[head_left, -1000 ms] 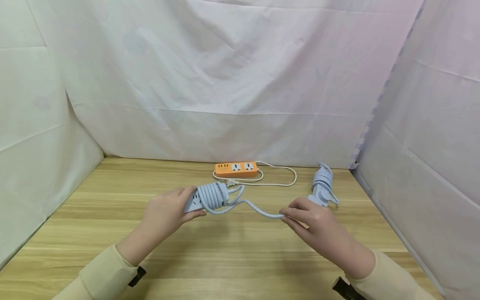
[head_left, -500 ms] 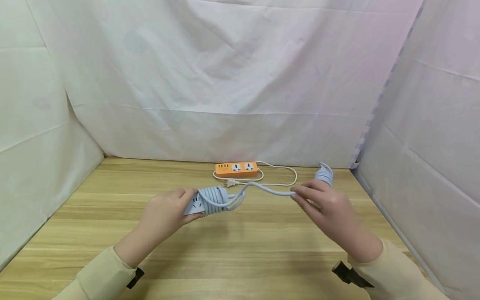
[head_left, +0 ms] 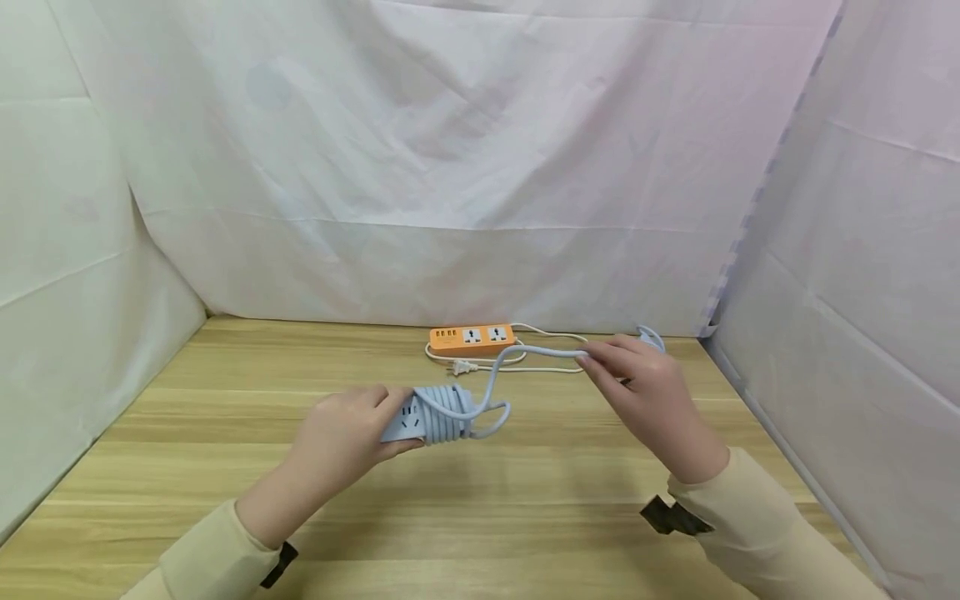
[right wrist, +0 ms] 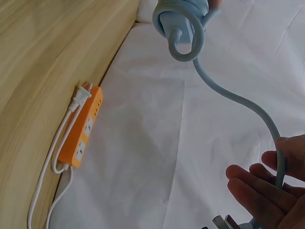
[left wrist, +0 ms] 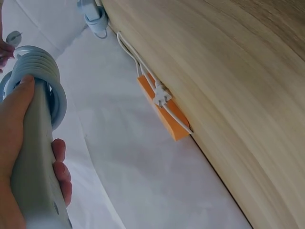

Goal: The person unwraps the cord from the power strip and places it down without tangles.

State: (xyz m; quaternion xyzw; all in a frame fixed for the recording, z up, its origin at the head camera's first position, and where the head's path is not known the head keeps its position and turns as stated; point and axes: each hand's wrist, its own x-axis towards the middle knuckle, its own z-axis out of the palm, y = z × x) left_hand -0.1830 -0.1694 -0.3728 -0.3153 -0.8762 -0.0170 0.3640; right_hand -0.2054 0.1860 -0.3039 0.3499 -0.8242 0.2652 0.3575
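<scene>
My left hand (head_left: pixel 348 429) grips one end of a light blue power strip (head_left: pixel 405 419), held up above the table. Several turns of its own cord (head_left: pixel 447 410) are wound round the strip's other end. From there a loose length rises to the right, where my right hand (head_left: pixel 648 387) pinches it between thumb and fingers. In the right wrist view the cord's plug (right wrist: pixel 233 222), with metal prongs, hangs just below the right hand. A small loop of cord sticks out from the strip's end.
An orange power strip (head_left: pixel 471 338) with a white cord and white plug (head_left: pixel 462 367) lies at the back of the wooden table (head_left: pixel 247 400). Behind my right hand, another light blue wound strip (left wrist: pixel 96 20) is mostly hidden. White cloth (head_left: pixel 450 167) hangs behind and at both sides.
My right hand has moved up and away from me, lifting the pinched cord higher. The wound strip in my left hand has turned slightly and shifted a little right and down.
</scene>
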